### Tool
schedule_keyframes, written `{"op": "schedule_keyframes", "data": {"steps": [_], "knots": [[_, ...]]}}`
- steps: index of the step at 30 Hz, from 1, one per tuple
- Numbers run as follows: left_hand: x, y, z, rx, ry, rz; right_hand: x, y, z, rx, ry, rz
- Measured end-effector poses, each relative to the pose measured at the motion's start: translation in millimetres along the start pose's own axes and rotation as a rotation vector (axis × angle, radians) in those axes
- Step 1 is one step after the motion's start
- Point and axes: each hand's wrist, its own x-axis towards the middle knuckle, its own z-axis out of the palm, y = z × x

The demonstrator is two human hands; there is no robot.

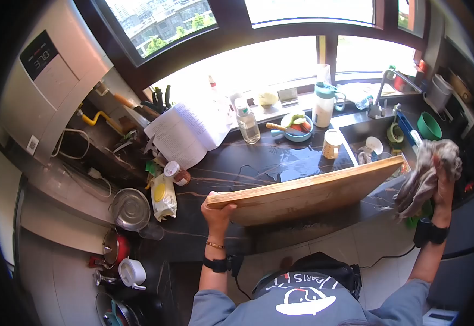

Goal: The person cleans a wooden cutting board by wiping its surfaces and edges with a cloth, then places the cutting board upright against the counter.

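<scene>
My left hand (218, 213) grips the left end of a thick wooden cutting board (302, 198), which is tilted up on its long side above the front of the dark counter. Its right end reaches over the sink's near edge. Bunched in my right hand (442, 187) is a grey-brown cloth (426, 171), held to the right of the board and apart from it. The cloth hides most of those fingers. Wet patches (297, 167) shine on the counter behind the board.
The sink (351, 136) with dishes in it lies right, under a faucet (378, 106). Behind the board stand a mug (332, 144), a blue bowl (297, 133) with vegetables and a knife, a pitcher (322, 108) and a bottle (247, 122). An open notebook (185, 133) and wipes pack (164, 196) are left.
</scene>
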Motion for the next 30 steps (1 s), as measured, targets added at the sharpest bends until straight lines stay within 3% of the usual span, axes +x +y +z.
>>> {"op": "schedule_keyframes", "data": {"steps": [3, 4, 5, 6, 9, 10, 11, 14, 15, 18, 20, 23, 26, 30], "knots": [[-2, 1, 0, 0.027, -0.012, 0.023, -24, -39, 60, 0.152, 0.002, -0.031], [-4, 4, 1, 0.023, -0.019, 0.025, -28, -30, 68, -0.017, 0.023, -0.036], [-8, 8, 5, 0.038, -0.008, 0.013, -12, 19, 45, -0.446, 0.004, -0.315], [-11, 11, 7, 0.054, 0.008, 0.000, -14, 23, 56, -0.447, 0.005, -0.316], [-16, 15, 8, 0.086, 0.015, 0.010, -23, 24, 110, -0.828, -0.482, -0.798], [-16, 13, 6, 0.125, 0.010, 0.015, -28, 19, 116, -1.094, -0.484, -0.868], [-15, 12, 5, 0.127, 0.018, 0.010, -29, 21, 122, -1.091, -0.495, -0.870], [-12, 9, 5, 0.111, -0.014, 0.003, -42, 34, 156, -0.567, -0.403, -0.586], [-10, 8, 5, 0.113, -0.014, 0.008, -47, 30, 174, -0.771, -0.497, -0.886], [-8, 8, 5, 0.117, -0.028, -0.058, -106, 19, 253, -0.724, -0.594, -0.950], [-8, 14, 5, 0.246, -0.093, 0.058, -146, 15, 308, -0.737, -0.690, -1.005], [-23, -41, -20, 0.230, -0.117, 0.055, -199, 10, 383, -0.656, -0.768, -1.080], [-29, -34, -24, 0.609, -0.227, 0.169, -216, 10, 411, -0.692, -0.752, -1.060], [-34, -120, -84, 1.131, -0.395, 0.125, -202, 12, 391, -0.556, -0.778, -1.105]]}}
